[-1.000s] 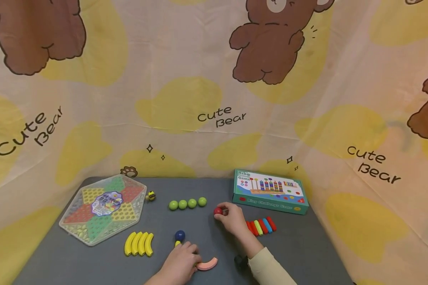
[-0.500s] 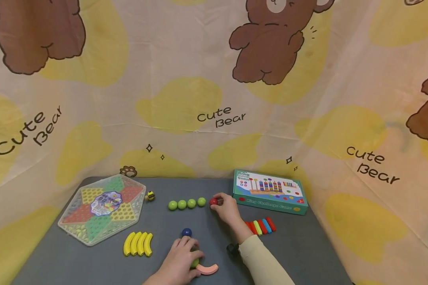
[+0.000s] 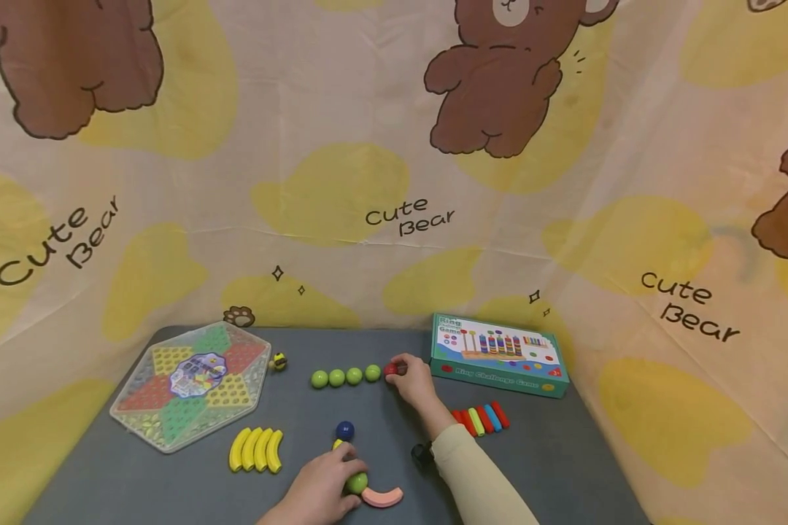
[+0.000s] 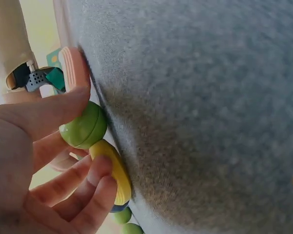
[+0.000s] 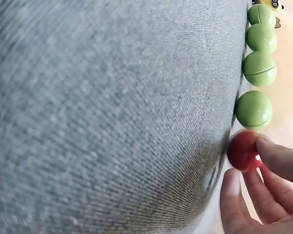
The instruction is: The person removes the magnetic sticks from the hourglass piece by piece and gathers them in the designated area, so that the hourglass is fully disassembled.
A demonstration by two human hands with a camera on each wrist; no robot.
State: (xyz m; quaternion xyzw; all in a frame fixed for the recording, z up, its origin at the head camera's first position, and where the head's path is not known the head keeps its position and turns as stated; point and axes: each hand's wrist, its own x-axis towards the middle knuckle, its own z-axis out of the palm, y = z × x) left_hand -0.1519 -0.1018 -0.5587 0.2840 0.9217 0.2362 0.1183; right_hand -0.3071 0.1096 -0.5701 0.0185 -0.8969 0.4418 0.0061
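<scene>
Right hand (image 3: 412, 380) pinches a red ball (image 3: 390, 370) w/ thumb and fingertips, on the grey table (image 3: 551, 459), just right of a row of four green balls (image 3: 345, 377); red ball looks to touch or nearly touch the last green one, can't tell which. In the right wrist view only the fingertips (image 5: 278, 158) show, rest of hand cut off.

Left hand (image 3: 318, 487) is at the near edge, fingers curled round a green ball (image 3: 357, 483) and a yellow curved piece (image 4: 113, 170); wrist view shows thumb on the ball, fingers on the yellow piece. A pink curved piece (image 3: 382, 497) lies just right of the ball, touching it. A dark blue ball (image 3: 344, 430) sits just beyond the fingers, mostly hidden in the wrist view. Left forearm cut off by frame bottom.

Four yellow curved pieces (image 3: 256, 450) lie side by side near left. Hexagonal game board (image 3: 190, 383) far left, small yellow-black toy (image 3: 278, 362) beside it, too small to make out. Boxed ring game (image 3: 499, 354) far right; row of coloured sticks (image 3: 481, 418) near it, partly behind the right sleeve.

Table cloth is grey felt-like. Backdrop: cream fabric w/ brown bears, "Cute Bear" print.
</scene>
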